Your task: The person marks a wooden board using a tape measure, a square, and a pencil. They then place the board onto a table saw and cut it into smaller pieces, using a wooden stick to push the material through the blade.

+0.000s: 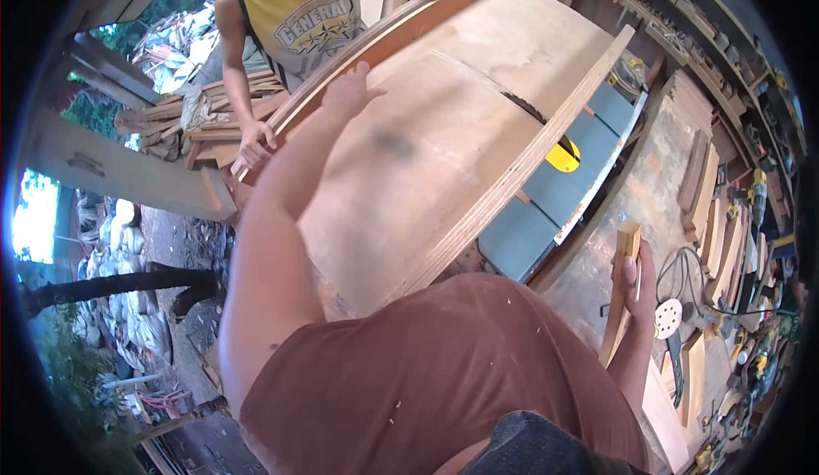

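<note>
Plywood panel [367,194]: pale tan, striped layered edge, 1 dark patch.

Left hand [350,91] reached across wide plywood panel [367,185], fingers spread near long edge board [384,36] — co-worker's hands [256,144] gripped that board from far side. Right hand [641,283] held narrow wood piece [624,262], upper end raised, over cluttered bench [589,279]. Dark saw blade [525,108] showed at panel's surface; yellow insert [563,154] lay in blue-grey saw table [533,211] — round sander pad [668,318] sat near right hand
</note>
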A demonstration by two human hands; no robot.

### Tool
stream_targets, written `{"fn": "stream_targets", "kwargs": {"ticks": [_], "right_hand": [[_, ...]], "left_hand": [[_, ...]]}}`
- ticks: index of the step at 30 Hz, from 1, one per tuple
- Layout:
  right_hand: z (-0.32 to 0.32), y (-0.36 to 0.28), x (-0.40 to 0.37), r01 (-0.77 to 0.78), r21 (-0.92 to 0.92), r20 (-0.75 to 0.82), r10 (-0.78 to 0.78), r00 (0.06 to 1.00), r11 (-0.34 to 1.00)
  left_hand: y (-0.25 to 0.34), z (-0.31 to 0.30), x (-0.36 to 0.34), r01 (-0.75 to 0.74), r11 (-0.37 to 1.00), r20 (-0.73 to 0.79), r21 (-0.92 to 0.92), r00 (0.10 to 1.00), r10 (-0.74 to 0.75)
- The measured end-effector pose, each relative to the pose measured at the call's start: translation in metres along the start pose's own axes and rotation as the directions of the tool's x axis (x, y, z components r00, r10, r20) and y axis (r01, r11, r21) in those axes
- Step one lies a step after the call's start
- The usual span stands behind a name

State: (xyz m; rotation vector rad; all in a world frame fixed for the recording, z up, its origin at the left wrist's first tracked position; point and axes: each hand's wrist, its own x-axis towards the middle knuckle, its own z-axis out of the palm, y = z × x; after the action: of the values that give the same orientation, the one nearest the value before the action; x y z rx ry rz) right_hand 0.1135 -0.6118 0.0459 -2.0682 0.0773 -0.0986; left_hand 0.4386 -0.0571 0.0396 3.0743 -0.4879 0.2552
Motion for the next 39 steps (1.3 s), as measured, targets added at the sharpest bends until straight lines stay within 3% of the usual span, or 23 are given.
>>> {"fn": "stream_targets", "kwargs": {"ticks": [2, 4, 6, 14, 16, 19, 22, 26, 34, 39], "right_hand": [[0.002, -0.001, 0.007, -0.002, -0.018, 0.012, 0.002, 1.000, 1.000], [0.000, -0.003, 0.012, -0.006, -0.047, 0.025, 0.007, 1.000, 0.999], [0.000, -0.003, 0.013, -0.022, -0.080, 0.020, 0.024, 1.000, 0.997], [0.004, -0.008, 0.039, -0.174, 0.012, 0.051, 0.173, 0.984, 0.985], [0.006, -0.008, 0.048, -0.187, 0.019, 0.052, 0.186, 0.981, 0.982], [0.001, 0.001, 0.053, -0.233, 0.060, 0.113, 0.226, 0.968, 0.971], [0.005, 0.006, 0.056, -0.194, 0.027, 0.057, 0.192, 0.980, 0.981], [0.008, 0.006, 0.056, -0.238, 0.031, 0.080, 0.235, 0.969, 0.971], [0.006, 0.009, 0.061, -0.207, 0.033, 0.058, 0.205, 0.977, 0.978], [-0.001, 0.008, 0.062, -0.235, 0.033, 0.065, 0.232, 0.970, 0.971]], "left_hand": [[0.009, 0.031, 0.022, 0.341, 0.937, -0.106, -0.071, 0.932, -0.347], [-0.003, 0.071, 0.044, 0.379, 0.918, -0.079, -0.117, 0.918, -0.389], [-0.011, 0.093, 0.061, 0.423, 0.905, -0.053, -0.044, 0.904, -0.425], [-0.024, 0.132, 0.127, 0.296, 0.955, -0.225, 0.009, 0.931, -0.287], [-0.025, 0.138, 0.136, 0.250, 0.926, -0.341, 0.284, 0.929, -0.146], [-0.016, 0.134, 0.131, 0.191, 0.921, -0.173, 0.339, 0.975, -0.139], [-0.025, 0.138, 0.121, 0.229, 0.950, -0.175, 0.211, 0.965, -0.194], [-0.025, 0.142, 0.140, 0.194, 0.955, -0.202, 0.224, 0.968, -0.149], [-0.014, 0.144, 0.171, 0.283, 0.939, -0.220, 0.195, 0.946, -0.239], [-0.024, 0.142, 0.151, 0.252, 0.930, -0.123, 0.267, 0.966, -0.227]]}}
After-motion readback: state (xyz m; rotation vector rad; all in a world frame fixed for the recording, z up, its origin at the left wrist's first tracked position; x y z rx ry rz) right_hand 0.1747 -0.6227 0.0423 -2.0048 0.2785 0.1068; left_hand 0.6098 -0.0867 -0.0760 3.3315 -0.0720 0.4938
